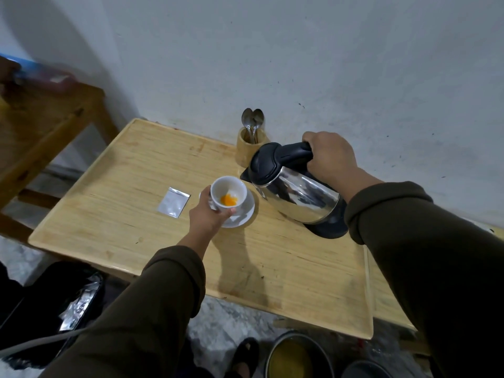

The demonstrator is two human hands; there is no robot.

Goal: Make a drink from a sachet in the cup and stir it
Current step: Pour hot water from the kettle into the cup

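Left grip: left hand [208,215] wraps its fingers around the cup [228,197], thumb on the near side, and holds it tight.
Right grip: right hand [331,156] is closed in a fist around the black handle of the kettle [296,190].
Stool: brown wood, far left, by the wall; something blue and blurry lies on top.
Bag: black and soft, on the floor at bottom left, with crinkly silver foil inside.
Table [122,170]: pale wood with long straight grain lines, flat, with rounded corners and a few dark marks.
Sachet [173,201]: small flat silver square, shiny, lying on the table just left of the cup.
Cup: white, smooth and round, tipped a bit toward the person, resting on the saucer; a blob of bright orange powder or wet mix sits at the bottom.
Saucer [241,216]: white, round and shallow, under the cup, near the middle of the table.
Spoons [253,118]: two shiny metal spoons, bowls up, standing in a round wooden holder [246,151] at the back by the wall.
Kettle: shiny silver metal body like a mirror, black lid and black base, tipped to the left with its spout just beside the cup rim; I cannot tell if water comes out.
Sleeves: dark brown, soft cloth, on both arms.
Floor: grey and speckled; two round pots at the bottom right, one with yellow stuff inside.
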